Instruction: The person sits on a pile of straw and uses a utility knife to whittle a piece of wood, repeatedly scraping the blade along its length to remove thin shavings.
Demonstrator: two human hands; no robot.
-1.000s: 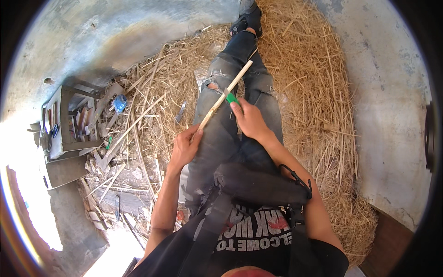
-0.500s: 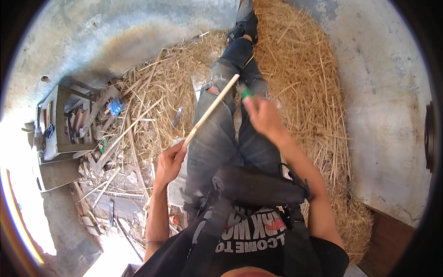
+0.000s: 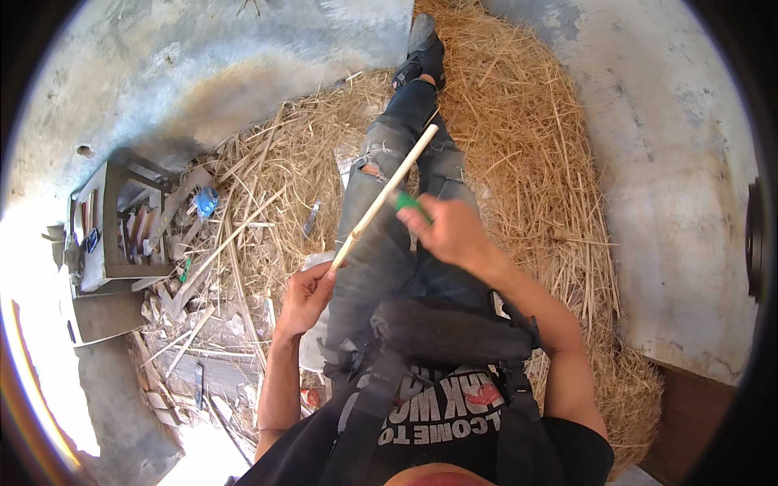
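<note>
Across my outstretched legs in torn jeans (image 3: 369, 271) slants a pale bamboo stick (image 3: 397, 176), with a node partway along it. My left hand (image 3: 308, 298) pinches the stick's near end between thumb and fingers. The far end points up and to the right, above my knees. In my right hand (image 3: 450, 231) is a knife (image 3: 413, 206) with a green handle. Its short blade is blurred and lies at or very near the middle of the stick; contact cannot be made out for certain.
Fine shavings (image 3: 535, 170) are heaped along my right side. Split strips and scraps cover the floor at left, with a dark flat tool (image 3: 311, 219) and a crumpled blue plastic bag (image 3: 207, 201) among them. A wooden box (image 3: 121, 227) stands farther left. Concrete walls (image 3: 664, 178) close around me.
My right hand with the knife has moved left and toward me, from beside the stick's far end to its middle. The stick has shifted slightly right.
</note>
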